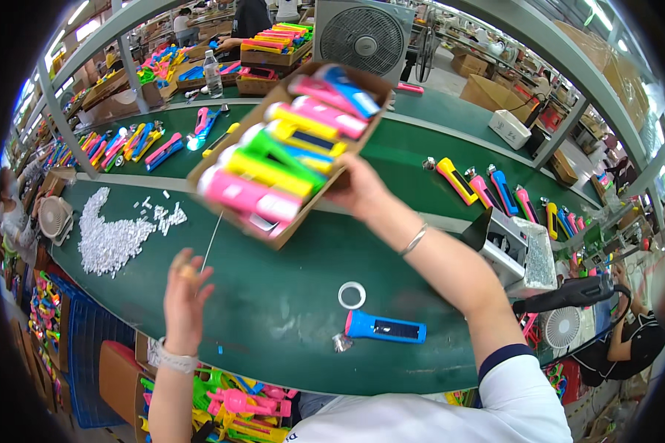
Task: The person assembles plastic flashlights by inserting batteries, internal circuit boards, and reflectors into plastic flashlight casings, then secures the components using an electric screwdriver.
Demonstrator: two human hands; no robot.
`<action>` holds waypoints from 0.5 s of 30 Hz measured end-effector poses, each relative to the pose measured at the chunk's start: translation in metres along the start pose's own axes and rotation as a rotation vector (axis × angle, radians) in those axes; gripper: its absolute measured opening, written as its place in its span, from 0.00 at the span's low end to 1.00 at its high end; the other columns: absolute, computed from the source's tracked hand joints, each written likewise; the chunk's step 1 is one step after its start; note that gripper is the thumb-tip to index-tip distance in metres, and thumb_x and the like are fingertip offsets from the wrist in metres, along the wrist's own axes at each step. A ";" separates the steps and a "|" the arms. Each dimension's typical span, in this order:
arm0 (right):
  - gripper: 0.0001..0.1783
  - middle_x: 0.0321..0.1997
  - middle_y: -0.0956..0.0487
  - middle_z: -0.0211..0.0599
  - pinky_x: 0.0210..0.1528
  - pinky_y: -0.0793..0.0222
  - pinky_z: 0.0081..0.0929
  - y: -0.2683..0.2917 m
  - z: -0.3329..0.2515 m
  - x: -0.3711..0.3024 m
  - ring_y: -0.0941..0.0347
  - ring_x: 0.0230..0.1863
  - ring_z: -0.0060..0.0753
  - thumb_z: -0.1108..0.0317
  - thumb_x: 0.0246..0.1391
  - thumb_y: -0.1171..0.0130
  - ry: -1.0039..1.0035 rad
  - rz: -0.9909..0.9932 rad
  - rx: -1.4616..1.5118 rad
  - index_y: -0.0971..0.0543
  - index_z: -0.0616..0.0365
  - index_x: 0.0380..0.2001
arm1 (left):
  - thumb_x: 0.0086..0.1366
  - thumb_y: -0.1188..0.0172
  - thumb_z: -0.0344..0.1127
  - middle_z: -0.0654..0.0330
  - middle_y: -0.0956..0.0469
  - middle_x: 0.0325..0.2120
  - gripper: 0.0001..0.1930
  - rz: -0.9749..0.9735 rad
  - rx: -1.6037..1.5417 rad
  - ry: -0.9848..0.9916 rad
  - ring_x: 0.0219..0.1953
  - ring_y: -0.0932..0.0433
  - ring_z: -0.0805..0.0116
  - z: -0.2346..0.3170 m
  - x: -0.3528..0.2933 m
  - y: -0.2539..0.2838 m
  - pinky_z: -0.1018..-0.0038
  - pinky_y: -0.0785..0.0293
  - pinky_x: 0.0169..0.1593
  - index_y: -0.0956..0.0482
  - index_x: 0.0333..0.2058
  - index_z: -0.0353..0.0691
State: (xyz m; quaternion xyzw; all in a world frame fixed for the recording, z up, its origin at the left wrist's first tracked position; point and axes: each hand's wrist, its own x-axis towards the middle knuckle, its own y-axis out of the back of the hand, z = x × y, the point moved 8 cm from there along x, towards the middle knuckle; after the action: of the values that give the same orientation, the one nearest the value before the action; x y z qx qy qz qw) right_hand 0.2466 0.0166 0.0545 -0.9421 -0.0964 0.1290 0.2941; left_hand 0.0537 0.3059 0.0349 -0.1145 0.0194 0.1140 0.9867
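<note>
My right hand [358, 188] grips the near right side of a cardboard box [379, 90], which is tilted and blurred above the bench. Inside lie several pink, yellow, green and blue flashlights [295, 173]. Lower left, my left hand [185, 295] is raised with its fingers apart and holds nothing I can see; a thin pale strand [213, 242] shows just above it. On the green bench in front of me rest a white ring [352, 295] and a blue flashlight [388, 327] with a dark panel, its head end to the left beside a small clear or silvery piece [342, 342].
A pile of small white parts [114, 232] lies on the left. Flashlights [495, 192] line the belt beyond the bench. At right stand a metal-cased device [499, 247] and a black tool [569, 294]. A box fan [363, 40] faces me; coloured parts [236, 402] fill a box below.
</note>
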 end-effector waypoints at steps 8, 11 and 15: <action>0.27 0.49 0.30 0.40 0.57 0.41 0.48 0.213 -0.124 0.129 0.34 0.49 0.44 0.50 0.49 0.47 0.244 0.613 0.035 0.33 0.50 0.51 | 0.60 0.48 0.24 0.62 0.24 0.31 0.11 -0.302 0.517 0.035 0.28 0.26 0.76 -0.065 0.053 -0.079 0.81 0.30 0.34 0.23 0.41 0.35; 0.29 0.53 0.34 0.36 0.45 0.29 0.45 0.271 -0.138 0.174 0.36 0.51 0.42 0.50 0.51 0.47 0.264 0.671 0.121 0.35 0.43 0.55 | 0.61 0.48 0.25 0.64 0.27 0.28 0.08 -0.293 0.564 0.000 0.26 0.30 0.80 -0.066 0.058 -0.071 0.82 0.33 0.31 0.23 0.39 0.34; 0.25 0.53 0.32 0.33 0.53 0.37 0.51 0.311 -0.171 0.181 0.36 0.53 0.40 0.56 0.53 0.51 0.446 0.591 0.045 0.34 0.41 0.56 | 0.58 0.45 0.24 0.58 0.25 0.30 0.09 -0.291 0.703 -0.051 0.24 0.28 0.74 -0.056 0.089 -0.077 0.78 0.31 0.27 0.22 0.38 0.37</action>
State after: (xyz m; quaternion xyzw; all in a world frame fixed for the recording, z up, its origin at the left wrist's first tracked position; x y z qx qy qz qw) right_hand 0.5027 -0.2787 -0.0232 -0.9275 0.2494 0.0020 0.2784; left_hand 0.1577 0.2393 -0.0081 0.2322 0.0164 -0.0380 0.9718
